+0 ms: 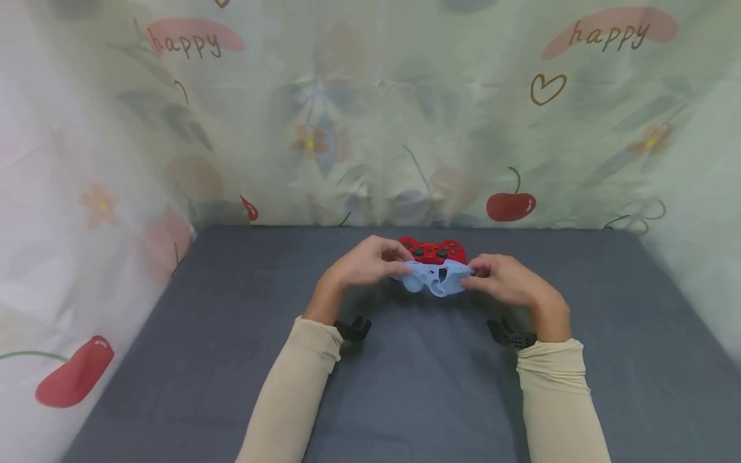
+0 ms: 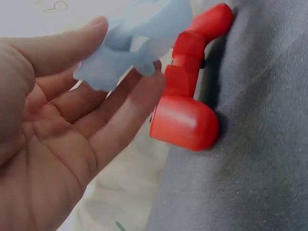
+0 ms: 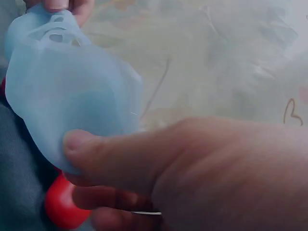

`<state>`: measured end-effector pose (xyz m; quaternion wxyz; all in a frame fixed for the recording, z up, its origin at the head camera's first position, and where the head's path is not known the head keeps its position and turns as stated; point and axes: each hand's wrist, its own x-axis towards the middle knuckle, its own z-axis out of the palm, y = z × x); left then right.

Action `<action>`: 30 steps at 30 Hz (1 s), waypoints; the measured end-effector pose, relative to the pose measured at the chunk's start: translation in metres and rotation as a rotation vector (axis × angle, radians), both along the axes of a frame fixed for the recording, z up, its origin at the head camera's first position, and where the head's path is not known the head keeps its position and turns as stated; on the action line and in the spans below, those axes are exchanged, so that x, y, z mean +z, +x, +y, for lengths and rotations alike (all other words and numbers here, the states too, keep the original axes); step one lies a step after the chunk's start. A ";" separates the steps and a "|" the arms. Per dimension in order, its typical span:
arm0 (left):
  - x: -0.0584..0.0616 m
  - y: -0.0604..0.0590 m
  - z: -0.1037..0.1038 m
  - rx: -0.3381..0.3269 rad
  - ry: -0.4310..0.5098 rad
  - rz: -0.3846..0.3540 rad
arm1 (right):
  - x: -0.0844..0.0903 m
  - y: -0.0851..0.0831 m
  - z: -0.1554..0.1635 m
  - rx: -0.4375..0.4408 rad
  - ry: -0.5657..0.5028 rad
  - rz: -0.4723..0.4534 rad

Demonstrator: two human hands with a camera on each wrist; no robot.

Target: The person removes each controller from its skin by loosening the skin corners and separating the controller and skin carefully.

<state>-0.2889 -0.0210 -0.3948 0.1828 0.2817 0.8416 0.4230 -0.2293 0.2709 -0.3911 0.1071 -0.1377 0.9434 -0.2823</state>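
A pale blue, translucent soft controller cover [image 1: 438, 278] with cut-out holes is held up between both hands. The left hand [image 1: 376, 262] pinches its left end between thumb and fingers, as the left wrist view also shows. At the other end, the right hand [image 1: 502, 278] pinches the cover's edge; its thumb presses on the cover [image 3: 72, 91] in the right wrist view. Just behind the cover, a red game controller [image 1: 433, 249] lies on the dark grey cloth, partly hidden by it. In the left wrist view the controller's red grip [image 2: 183, 122] shows beyond the fingers.
Dark grey cloth [image 1: 428, 386] covers the table. A patterned curtain [image 1: 370, 128] with cherries, flowers and lettering hangs at the table's back edge and along the sides. Each wrist wears a black camera mount, the left one [image 1: 354, 329] and the right one [image 1: 512, 335].
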 end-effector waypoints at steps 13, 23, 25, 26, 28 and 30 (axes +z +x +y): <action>-0.002 0.009 0.009 0.068 -0.006 0.087 | -0.002 0.000 -0.016 0.067 -0.269 -0.036; -0.002 0.015 0.007 0.147 0.109 0.246 | -0.004 0.001 -0.021 0.057 -0.418 -0.041; -0.002 0.015 0.006 0.152 0.134 0.239 | -0.002 0.002 -0.020 0.057 -0.418 -0.026; -0.002 0.015 0.005 0.152 0.144 0.227 | -0.002 0.002 -0.020 0.058 -0.415 -0.019; -0.002 0.015 0.004 0.156 0.159 0.185 | 0.000 0.002 -0.019 0.061 -0.411 -0.015; -0.002 0.014 0.003 0.155 0.174 0.148 | 0.002 0.002 -0.018 0.055 -0.405 -0.015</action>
